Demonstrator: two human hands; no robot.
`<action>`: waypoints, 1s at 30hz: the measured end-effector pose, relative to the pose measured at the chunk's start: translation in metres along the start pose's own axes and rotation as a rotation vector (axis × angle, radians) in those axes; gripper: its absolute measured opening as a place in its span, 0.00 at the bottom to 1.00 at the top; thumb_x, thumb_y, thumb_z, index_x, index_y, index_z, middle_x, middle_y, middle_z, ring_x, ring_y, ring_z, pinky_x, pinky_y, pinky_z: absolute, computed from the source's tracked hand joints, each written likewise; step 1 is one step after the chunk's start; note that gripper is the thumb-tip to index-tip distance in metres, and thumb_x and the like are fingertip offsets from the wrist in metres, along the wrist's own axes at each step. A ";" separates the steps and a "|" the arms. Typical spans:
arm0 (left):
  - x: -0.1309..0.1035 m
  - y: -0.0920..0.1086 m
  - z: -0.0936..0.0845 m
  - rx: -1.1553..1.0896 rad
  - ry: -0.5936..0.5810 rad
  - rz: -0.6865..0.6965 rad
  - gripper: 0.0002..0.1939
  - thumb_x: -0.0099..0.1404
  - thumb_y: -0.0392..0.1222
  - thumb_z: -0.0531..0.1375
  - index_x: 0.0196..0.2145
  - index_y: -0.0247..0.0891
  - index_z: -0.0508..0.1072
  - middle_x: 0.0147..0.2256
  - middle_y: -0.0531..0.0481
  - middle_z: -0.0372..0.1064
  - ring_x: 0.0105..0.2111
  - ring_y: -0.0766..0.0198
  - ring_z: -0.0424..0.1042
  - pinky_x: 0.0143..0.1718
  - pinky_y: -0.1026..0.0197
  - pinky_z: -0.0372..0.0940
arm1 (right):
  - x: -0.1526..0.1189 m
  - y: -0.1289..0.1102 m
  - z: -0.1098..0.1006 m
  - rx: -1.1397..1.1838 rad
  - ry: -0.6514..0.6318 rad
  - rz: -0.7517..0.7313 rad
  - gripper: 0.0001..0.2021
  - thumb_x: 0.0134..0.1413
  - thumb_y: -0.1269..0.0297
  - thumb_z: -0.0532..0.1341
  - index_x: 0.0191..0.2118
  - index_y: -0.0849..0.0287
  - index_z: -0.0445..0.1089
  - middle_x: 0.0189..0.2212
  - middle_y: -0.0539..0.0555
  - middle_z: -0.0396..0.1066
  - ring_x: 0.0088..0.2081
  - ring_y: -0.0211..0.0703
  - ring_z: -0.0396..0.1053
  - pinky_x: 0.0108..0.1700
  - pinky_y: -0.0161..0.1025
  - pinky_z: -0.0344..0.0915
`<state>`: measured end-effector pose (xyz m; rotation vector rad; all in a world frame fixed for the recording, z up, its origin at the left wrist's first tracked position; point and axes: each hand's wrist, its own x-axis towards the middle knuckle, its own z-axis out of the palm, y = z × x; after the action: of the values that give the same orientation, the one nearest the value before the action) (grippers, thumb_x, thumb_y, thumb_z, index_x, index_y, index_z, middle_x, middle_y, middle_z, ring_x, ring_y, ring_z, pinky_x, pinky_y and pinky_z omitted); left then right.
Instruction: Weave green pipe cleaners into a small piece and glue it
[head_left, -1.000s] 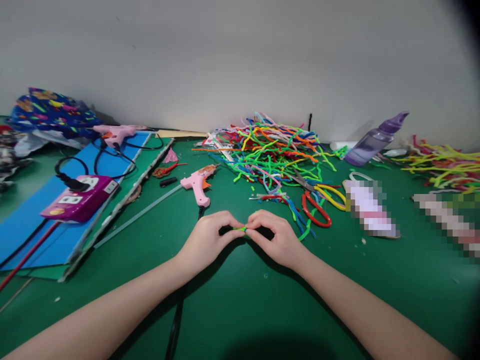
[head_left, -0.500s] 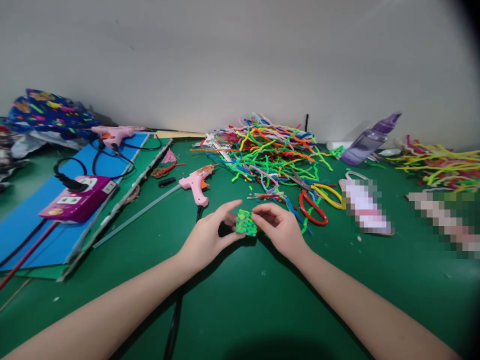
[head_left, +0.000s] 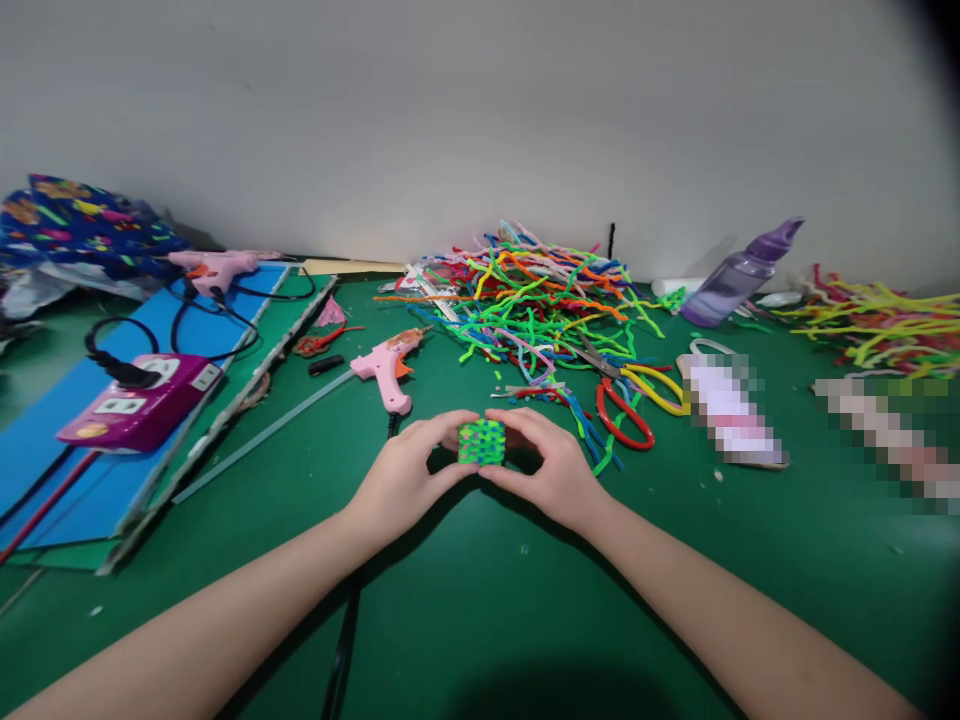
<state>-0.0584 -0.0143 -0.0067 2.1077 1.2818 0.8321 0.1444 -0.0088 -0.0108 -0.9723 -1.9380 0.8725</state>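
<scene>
A small woven square [head_left: 481, 443] of green, blue and pink strands is held up above the green table [head_left: 480, 590]. My left hand [head_left: 409, 465] grips its left side between thumb and fingers. On the other side my right hand [head_left: 551, 455] pinches the top and bottom edges with finger and thumb. Just behind the hands lies a pile of colourful pipe cleaners [head_left: 540, 290], with cut ends trailing towards my right hand. Scissors [head_left: 626, 410] with one red and one yellow handle lie partly open to the right. A pink glue gun [head_left: 386, 370] rests beyond my left hand.
At left, a purple power strip [head_left: 146, 405] and a second pink glue gun [head_left: 214, 270] sit on a blue board [head_left: 45, 445]. A purple bottle [head_left: 739, 275], a blurred-out phone-like object [head_left: 731, 410] and more pipe cleaners [head_left: 885, 320] are at right. A black cord [head_left: 345, 640] runs below my left arm.
My right hand has shifted from the square's right edge to span its top and bottom. The square now faces me more squarely, slightly further left.
</scene>
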 end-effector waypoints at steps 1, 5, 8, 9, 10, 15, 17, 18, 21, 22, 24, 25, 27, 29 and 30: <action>0.000 -0.001 0.000 0.018 0.001 0.009 0.22 0.60 0.42 0.61 0.52 0.42 0.65 0.38 0.52 0.72 0.37 0.64 0.71 0.43 0.61 0.65 | 0.000 0.001 0.000 -0.063 -0.001 -0.036 0.25 0.49 0.61 0.65 0.55 0.55 0.63 0.46 0.56 0.68 0.41 0.42 0.69 0.44 0.41 0.69; 0.001 -0.001 -0.001 0.090 -0.008 0.074 0.21 0.61 0.41 0.60 0.52 0.41 0.65 0.38 0.51 0.72 0.38 0.63 0.70 0.43 0.60 0.64 | 0.000 0.004 -0.002 -0.220 0.009 -0.153 0.25 0.51 0.60 0.64 0.54 0.61 0.64 0.44 0.59 0.70 0.43 0.43 0.69 0.47 0.41 0.68; 0.001 0.000 -0.001 0.117 -0.018 0.117 0.20 0.62 0.42 0.59 0.53 0.39 0.65 0.37 0.49 0.72 0.38 0.62 0.70 0.43 0.59 0.65 | 0.000 0.005 -0.003 -0.258 0.017 -0.209 0.23 0.51 0.59 0.64 0.52 0.65 0.66 0.43 0.60 0.72 0.44 0.44 0.69 0.48 0.41 0.67; 0.000 0.000 -0.001 0.119 -0.023 0.121 0.20 0.63 0.42 0.58 0.53 0.39 0.65 0.37 0.48 0.72 0.38 0.61 0.70 0.43 0.58 0.65 | 0.000 0.005 -0.003 -0.258 0.018 -0.212 0.23 0.51 0.59 0.64 0.51 0.65 0.67 0.42 0.60 0.72 0.44 0.44 0.70 0.48 0.40 0.67; 0.000 0.000 -0.001 0.116 -0.028 0.118 0.20 0.63 0.43 0.58 0.53 0.39 0.65 0.38 0.48 0.72 0.38 0.61 0.70 0.43 0.58 0.65 | 0.000 0.005 -0.003 -0.254 0.022 -0.205 0.23 0.51 0.59 0.64 0.51 0.65 0.67 0.42 0.60 0.72 0.43 0.44 0.70 0.47 0.40 0.67; -0.001 0.005 -0.001 -0.077 -0.036 0.037 0.28 0.63 0.43 0.57 0.60 0.42 0.55 0.42 0.48 0.71 0.40 0.62 0.71 0.45 0.58 0.65 | 0.000 0.002 -0.002 -0.195 0.084 -0.057 0.23 0.48 0.57 0.66 0.49 0.60 0.67 0.40 0.56 0.72 0.38 0.42 0.71 0.42 0.39 0.69; 0.000 0.008 -0.001 -0.231 -0.043 0.019 0.34 0.62 0.42 0.57 0.62 0.39 0.47 0.42 0.48 0.71 0.39 0.64 0.72 0.45 0.59 0.66 | -0.001 -0.001 -0.001 -0.186 0.116 -0.005 0.22 0.48 0.57 0.66 0.49 0.58 0.66 0.39 0.54 0.72 0.36 0.41 0.71 0.41 0.39 0.70; 0.001 0.009 -0.001 -0.283 -0.044 0.007 0.34 0.62 0.42 0.58 0.62 0.38 0.47 0.41 0.48 0.72 0.38 0.65 0.72 0.45 0.60 0.66 | -0.002 -0.002 -0.001 -0.186 0.125 0.004 0.21 0.48 0.58 0.66 0.49 0.57 0.66 0.40 0.54 0.72 0.35 0.41 0.71 0.41 0.39 0.70; 0.003 0.009 -0.001 -0.292 -0.001 -0.040 0.25 0.60 0.42 0.60 0.53 0.36 0.59 0.37 0.49 0.73 0.37 0.64 0.72 0.43 0.61 0.67 | -0.003 -0.005 0.001 -0.140 0.075 0.025 0.26 0.46 0.57 0.67 0.51 0.55 0.63 0.41 0.54 0.72 0.34 0.41 0.72 0.40 0.40 0.70; 0.003 0.008 -0.001 -0.267 0.021 -0.047 0.21 0.60 0.42 0.60 0.50 0.36 0.63 0.37 0.49 0.73 0.37 0.64 0.72 0.42 0.61 0.67 | -0.004 -0.005 0.001 -0.093 0.038 0.043 0.29 0.45 0.57 0.67 0.53 0.55 0.61 0.42 0.54 0.72 0.34 0.41 0.72 0.40 0.40 0.70; 0.003 0.006 -0.002 -0.225 0.045 -0.026 0.15 0.61 0.41 0.59 0.45 0.37 0.67 0.39 0.48 0.72 0.38 0.64 0.72 0.43 0.61 0.66 | -0.004 -0.007 0.002 0.002 -0.028 0.085 0.27 0.47 0.57 0.66 0.53 0.55 0.60 0.41 0.54 0.73 0.35 0.41 0.73 0.40 0.39 0.70; 0.003 0.006 -0.003 -0.211 0.043 -0.001 0.13 0.61 0.41 0.59 0.45 0.38 0.69 0.40 0.48 0.72 0.39 0.64 0.71 0.44 0.61 0.65 | -0.003 -0.007 0.002 0.031 -0.048 0.100 0.23 0.49 0.59 0.64 0.51 0.56 0.62 0.39 0.54 0.74 0.36 0.41 0.73 0.40 0.39 0.69; 0.003 0.006 -0.004 -0.198 0.038 0.031 0.14 0.62 0.40 0.57 0.47 0.39 0.70 0.42 0.49 0.71 0.41 0.64 0.70 0.46 0.61 0.64 | -0.002 -0.008 0.001 0.045 -0.069 0.122 0.12 0.54 0.61 0.60 0.44 0.58 0.67 0.35 0.53 0.74 0.36 0.41 0.73 0.41 0.39 0.68; 0.003 0.006 -0.004 -0.217 0.059 0.001 0.18 0.62 0.41 0.58 0.51 0.40 0.67 0.41 0.49 0.71 0.41 0.64 0.70 0.45 0.62 0.64 | -0.001 -0.008 0.000 0.073 -0.072 0.174 0.09 0.54 0.61 0.60 0.40 0.59 0.69 0.32 0.53 0.75 0.35 0.41 0.73 0.40 0.39 0.68; 0.003 0.007 -0.003 -0.240 0.068 -0.031 0.21 0.61 0.42 0.59 0.52 0.40 0.66 0.41 0.49 0.72 0.40 0.64 0.71 0.44 0.62 0.65 | 0.000 -0.007 0.000 0.113 -0.064 0.208 0.10 0.54 0.60 0.61 0.39 0.59 0.69 0.31 0.53 0.75 0.34 0.41 0.73 0.40 0.39 0.68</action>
<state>-0.0558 -0.0136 0.0013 1.8814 1.1810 0.9994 0.1418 -0.0124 -0.0048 -1.1030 -1.8411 1.1315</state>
